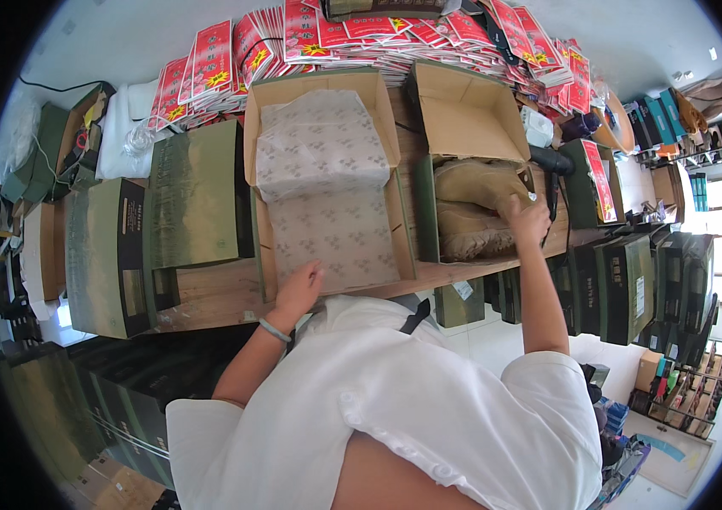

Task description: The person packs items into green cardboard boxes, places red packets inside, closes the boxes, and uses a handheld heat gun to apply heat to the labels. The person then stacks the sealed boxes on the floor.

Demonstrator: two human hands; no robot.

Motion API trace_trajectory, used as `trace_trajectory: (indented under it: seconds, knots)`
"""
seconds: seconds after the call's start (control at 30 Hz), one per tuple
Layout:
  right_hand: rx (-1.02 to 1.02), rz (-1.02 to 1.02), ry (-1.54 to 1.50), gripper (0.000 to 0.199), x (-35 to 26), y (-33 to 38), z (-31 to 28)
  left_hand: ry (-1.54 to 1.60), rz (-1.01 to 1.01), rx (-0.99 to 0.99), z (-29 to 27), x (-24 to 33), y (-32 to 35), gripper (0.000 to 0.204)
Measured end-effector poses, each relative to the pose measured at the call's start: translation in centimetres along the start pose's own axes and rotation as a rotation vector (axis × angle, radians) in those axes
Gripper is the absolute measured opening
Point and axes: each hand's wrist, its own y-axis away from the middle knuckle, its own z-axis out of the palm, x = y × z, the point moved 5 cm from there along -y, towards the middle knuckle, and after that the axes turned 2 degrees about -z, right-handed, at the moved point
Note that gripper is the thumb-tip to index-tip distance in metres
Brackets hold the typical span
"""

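Straight ahead lies an open shoe box [401,231], lined with patterned tissue paper [327,153] that also drapes over its raised lid. Over the box's near left corner is my left hand [300,287], its fingers loosely bent and nothing visible in them. To the right, a second open box [425,191] holds a pair of tan boots [473,183], lying on their sides. My right hand [529,219] reaches into that box and grips the upper boot at its right end. A small white bit shows by the fingers; what it is I cannot tell.
Closed green shoe boxes [195,195] stand at the left of the wooden table [216,293]. Red printed packets [208,64] are heaped along the back. A smaller box [592,183] and a dark cylindrical tool [551,160] sit at the right. More boxes [620,285] are stacked below.
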Motion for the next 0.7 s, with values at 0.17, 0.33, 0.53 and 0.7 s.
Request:
trace_trajectory:
  seconds: [0.17, 0.33, 0.53, 0.7]
  knots:
    - [-0.478, 0.501, -0.395, 0.08, 7.9, -8.0, 7.3, 0.062, -0.057, 0.129, 1.3, -3.2, -0.1, 0.039]
    - [-0.316, 0.928, -1.204, 0.078, 15.5, -7.9, 20.1, -0.049, -0.126, 0.307, 0.6, -2.7, -1.1, 0.035]
    - [-0.702, 0.906, -1.339, 0.052, 7.6, -3.9, 15.1, -0.271, -0.313, 0.43, 1.2, -2.7, 0.6, 0.03]
    - [-0.885, 0.974, -1.581, 0.05, 7.3, -4.4, 13.2, -0.337, -0.346, 0.465, 1.4, -3.1, 0.0, 0.029]
